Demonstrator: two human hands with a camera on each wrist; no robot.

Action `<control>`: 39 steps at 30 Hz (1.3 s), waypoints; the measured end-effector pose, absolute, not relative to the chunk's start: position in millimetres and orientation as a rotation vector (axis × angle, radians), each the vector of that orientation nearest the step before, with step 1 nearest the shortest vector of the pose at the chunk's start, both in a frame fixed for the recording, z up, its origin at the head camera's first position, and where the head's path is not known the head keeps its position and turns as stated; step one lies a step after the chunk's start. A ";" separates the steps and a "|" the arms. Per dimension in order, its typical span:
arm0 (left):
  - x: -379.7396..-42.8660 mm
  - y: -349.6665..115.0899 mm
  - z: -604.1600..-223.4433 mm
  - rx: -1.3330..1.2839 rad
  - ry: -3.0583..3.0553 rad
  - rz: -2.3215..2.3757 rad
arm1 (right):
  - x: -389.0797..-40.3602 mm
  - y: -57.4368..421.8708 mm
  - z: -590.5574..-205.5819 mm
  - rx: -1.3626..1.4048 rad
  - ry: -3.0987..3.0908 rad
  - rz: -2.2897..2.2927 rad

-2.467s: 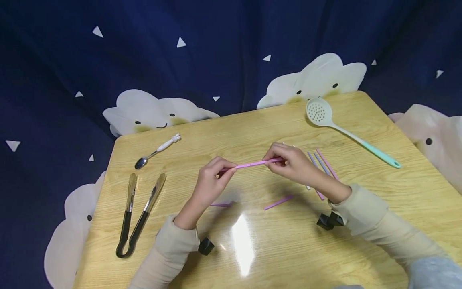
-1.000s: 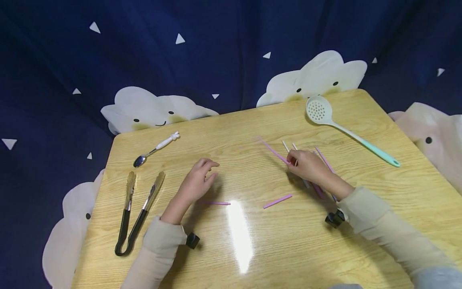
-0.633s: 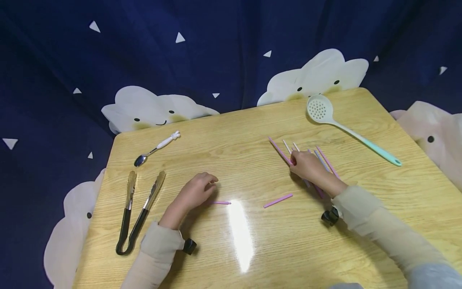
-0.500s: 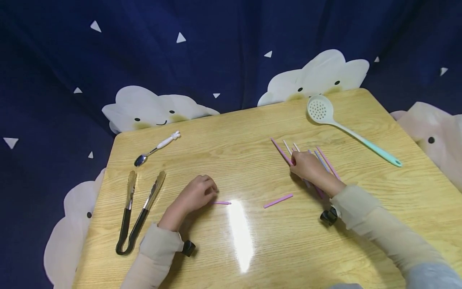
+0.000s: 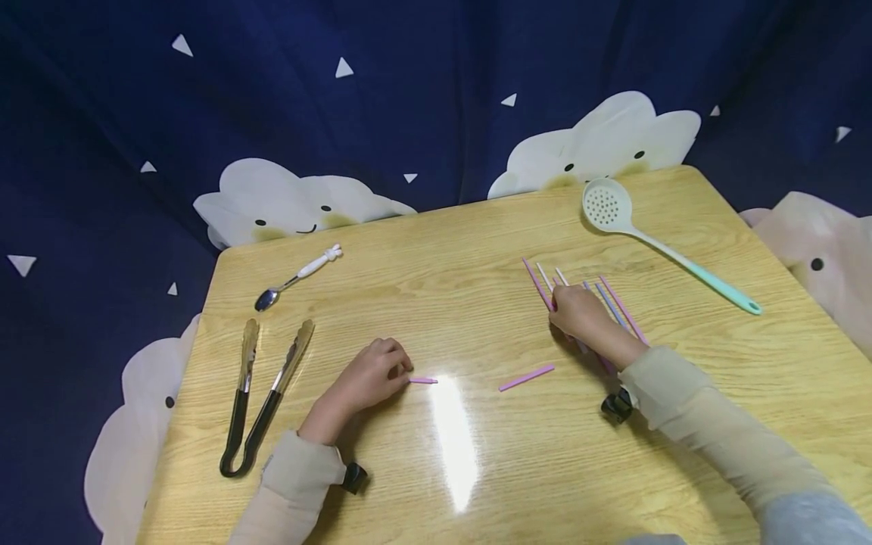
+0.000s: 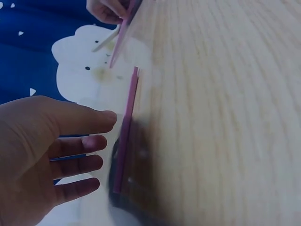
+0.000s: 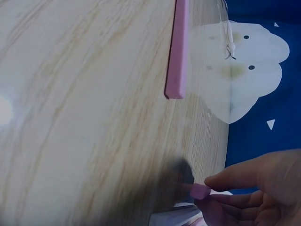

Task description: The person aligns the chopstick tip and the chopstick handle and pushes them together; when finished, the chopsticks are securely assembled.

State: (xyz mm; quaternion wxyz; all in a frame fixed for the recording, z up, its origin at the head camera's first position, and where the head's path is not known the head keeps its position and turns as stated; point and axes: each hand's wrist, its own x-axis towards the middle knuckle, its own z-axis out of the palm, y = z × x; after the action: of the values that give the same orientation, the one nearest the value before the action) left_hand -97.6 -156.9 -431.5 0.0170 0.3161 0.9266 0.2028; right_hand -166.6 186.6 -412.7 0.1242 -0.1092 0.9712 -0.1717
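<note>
My right hand point(image 5: 579, 310) pinches a long pink stick point(image 5: 538, 284) near its near end. In the right wrist view the stick's square end point(image 7: 201, 191) shows between thumb and fingers. That hand is at a group of white, blue and pink sticks and hides part of them. My left hand point(image 5: 371, 372) is low over the table, next to a short pink stick point(image 5: 424, 381) with a narrower tip. In the left wrist view its thumb and fingers are spread beside the stick point(image 6: 124, 136), with a gap between. Another short pink stick point(image 5: 527, 378) lies between the two hands.
A slotted skimmer point(image 5: 681, 257) with a mint handle lies at the back right of the wooden table point(image 5: 477, 250). On the left are a spoon point(image 5: 300, 276) with a white handle and black-handled tongs point(image 5: 255, 424). A blue curtain point(image 5: 436, 98) hangs behind.
Both hands held a pink stick together; then the left hand let go and came down to the short stick. The right hand carried the long stick right to the other sticks, turning it nearly parallel.
</note>
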 end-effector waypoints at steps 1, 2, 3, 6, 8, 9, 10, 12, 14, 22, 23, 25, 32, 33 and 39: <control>-97.4 -156.6 -432.0 0.986 2.882 0.628 | -166.5 186.6 -413.2 -0.320 2.831 -0.502; -97.1 -156.4 -432.4 0.989 2.883 0.627 | -166.2 186.5 -413.5 -0.325 2.839 -0.498; -96.8 -156.2 -432.9 0.990 2.885 0.629 | -165.8 186.4 -413.9 -0.335 2.851 -0.493; -96.2 -155.8 -435.2 0.998 2.894 0.628 | -163.4 185.1 -415.1 -0.397 2.929 -0.444; -95.7 -155.5 -436.8 0.997 2.897 0.625 | -160.8 182.8 -414.8 -0.480 2.990 -0.392; -95.5 -155.5 -437.8 0.994 2.899 0.621 | -159.1 181.3 -414.2 -0.527 3.003 -0.391; -95.3 -155.3 -438.8 0.989 2.902 0.615 | -156.7 179.6 -413.1 -0.590 3.004 -0.392; -94.8 -154.9 -440.2 0.981 2.907 0.608 | -150.4 176.2 -411.3 -0.749 2.945 -0.425; -94.4 -154.5 -441.3 0.975 2.914 0.600 | -142.7 173.5 -410.0 -0.921 2.844 -0.458; -93.5 -151.9 -440.6 0.977 2.930 0.586 | -116.9 170.7 -416.6 -1.218 2.546 -0.433; -93.4 -151.6 -440.4 0.978 2.931 0.585 | -115.4 170.9 -418.5 -1.228 2.541 -0.426; -93.3 -151.1 -440.2 0.980 2.933 0.583 | -113.2 171.3 -422.1 -1.255 2.541 -0.420; -94.3 -150.4 -439.0 0.963 2.952 0.562 | -112.2 171.6 -431.3 -1.345 2.630 -0.416; -94.7 -150.3 -438.4 0.959 2.954 0.569 | -112.8 171.8 -430.5 -1.332 2.633 -0.425; -97.6 -148.3 -428.8 0.842 2.943 0.663 | -125.1 173.0 -415.2 -1.222 2.672 -0.533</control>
State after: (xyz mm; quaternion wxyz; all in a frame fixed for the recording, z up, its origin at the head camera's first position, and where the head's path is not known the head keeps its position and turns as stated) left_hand -97.6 -148.3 -428.8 0.0049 0.2688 0.9396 0.2116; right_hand -125.1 173.0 -415.2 0.0778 -0.4080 0.8921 -0.1780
